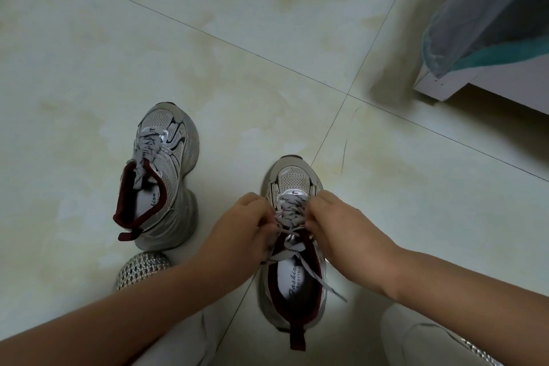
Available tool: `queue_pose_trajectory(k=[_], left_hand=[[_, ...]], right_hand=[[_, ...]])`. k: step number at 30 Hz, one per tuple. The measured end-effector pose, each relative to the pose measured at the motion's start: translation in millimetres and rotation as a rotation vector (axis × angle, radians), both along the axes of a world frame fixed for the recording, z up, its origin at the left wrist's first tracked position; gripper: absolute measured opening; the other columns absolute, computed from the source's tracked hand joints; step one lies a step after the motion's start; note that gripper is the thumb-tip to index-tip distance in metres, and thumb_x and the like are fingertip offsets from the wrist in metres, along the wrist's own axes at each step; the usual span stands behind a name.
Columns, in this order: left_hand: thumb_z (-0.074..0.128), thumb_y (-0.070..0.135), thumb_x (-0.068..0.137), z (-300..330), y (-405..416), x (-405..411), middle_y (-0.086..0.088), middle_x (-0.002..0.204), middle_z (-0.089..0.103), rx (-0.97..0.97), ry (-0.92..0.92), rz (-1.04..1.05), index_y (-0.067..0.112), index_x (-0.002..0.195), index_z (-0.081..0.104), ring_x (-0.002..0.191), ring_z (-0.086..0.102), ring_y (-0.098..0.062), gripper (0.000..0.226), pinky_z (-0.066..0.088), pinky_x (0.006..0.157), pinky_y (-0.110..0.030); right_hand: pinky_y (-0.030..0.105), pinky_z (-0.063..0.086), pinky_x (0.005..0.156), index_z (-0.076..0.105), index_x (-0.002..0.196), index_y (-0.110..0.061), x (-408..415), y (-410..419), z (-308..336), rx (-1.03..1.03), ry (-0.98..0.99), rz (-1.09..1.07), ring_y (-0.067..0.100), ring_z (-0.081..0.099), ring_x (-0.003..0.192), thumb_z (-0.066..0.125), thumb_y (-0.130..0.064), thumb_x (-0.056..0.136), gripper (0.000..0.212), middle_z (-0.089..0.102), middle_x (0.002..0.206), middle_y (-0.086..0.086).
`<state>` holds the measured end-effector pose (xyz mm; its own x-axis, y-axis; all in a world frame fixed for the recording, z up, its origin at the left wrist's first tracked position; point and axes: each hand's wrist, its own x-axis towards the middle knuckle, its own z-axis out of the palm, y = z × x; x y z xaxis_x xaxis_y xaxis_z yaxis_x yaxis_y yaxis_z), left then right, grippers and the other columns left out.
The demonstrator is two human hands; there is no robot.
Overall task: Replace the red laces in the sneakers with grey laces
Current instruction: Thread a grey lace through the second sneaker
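While the left sneaker (162, 175) stands apart on the floor (267, 53), both hands, left (246, 229) and right (335, 226), pinch the grey lace (289, 212) over the right sneaker (292, 246), each grip grasping lace.

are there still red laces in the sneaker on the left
No, the left sneaker is threaded with a grey patterned lace; only its lining is dark red.

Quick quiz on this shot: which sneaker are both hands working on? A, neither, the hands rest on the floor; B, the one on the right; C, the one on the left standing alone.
B: the left hand and right hand pinch the grey lace over the right sneaker; the left sneaker stands untouched.
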<state>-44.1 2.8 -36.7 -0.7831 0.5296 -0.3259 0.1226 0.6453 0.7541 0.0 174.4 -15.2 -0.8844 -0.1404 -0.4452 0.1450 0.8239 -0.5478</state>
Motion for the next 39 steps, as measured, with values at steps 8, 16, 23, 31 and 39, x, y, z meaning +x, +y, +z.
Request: queue_pose_trajectory(k=[8,16,23,31,39], left_hand=[[0.05,0.018,0.092,-1.0,3.4,10.8,-0.011,0.09,0.051,0.194,-0.358,0.326,0.01,0.072,0.053,0.086,0.058,-0.026,0.022,0.057,0.073,-0.038],[0.063,0.032,0.082,11.1,21.4,-14.6,0.003,0.07,0.049,-0.177,-0.056,-0.132,0.019,0.057,0.049,0.063,0.044,-0.008,0.031,0.037,0.061,-0.022],[0.048,0.006,0.091,2.2,2.2,-16.5,-0.005,0.07,0.06,0.353,-0.821,0.464,0.011,0.06,0.051,0.068,0.055,-0.01,0.031,0.047,0.074,-0.021],[0.063,0.035,0.081,14.6,23.4,-24.0,-0.002,0.066,0.049,-0.12,-0.17,-0.116,0.017,0.058,0.05,0.062,0.044,-0.01,0.032,0.036,0.059,-0.02],[0.056,0.022,0.089,0.6,13.0,-22.4,-0.001,0.06,0.043,0.071,-0.422,0.188,0.016,0.057,0.048,0.062,0.039,-0.013,0.034,0.036,0.064,-0.024]], right_hand=[[0.055,0.049,0.083,0.052,0.076,-0.006,7.4,13.3,-10.2,-0.414,-0.195,-0.574,0.03,0.054,0.078,0.046,-0.02,0.093,0.023,0.057,0.08,0.014],[0.028,0.043,0.06,0.043,0.056,-0.018,-22.9,7.1,1.9,-0.311,-0.363,-0.312,0.016,0.044,0.061,0.058,-0.017,0.088,0.035,0.044,0.059,-0.001],[0.033,0.057,0.071,0.048,0.062,-0.011,-10.2,30.1,2.3,-0.863,-0.57,-0.803,0.014,0.06,0.07,0.047,-0.009,0.093,0.031,0.057,0.083,0.01],[0.028,0.038,0.061,0.046,0.063,-0.017,-26.3,9.6,0.7,-0.263,-0.306,-0.227,0.014,0.043,0.059,0.052,-0.033,0.092,0.034,0.046,0.062,-0.001],[0.03,0.052,0.067,0.048,0.07,-0.012,-15.5,20.3,-6.3,-0.662,-0.429,-0.69,0.016,0.054,0.061,0.046,-0.016,0.097,0.028,0.052,0.069,0.005]])
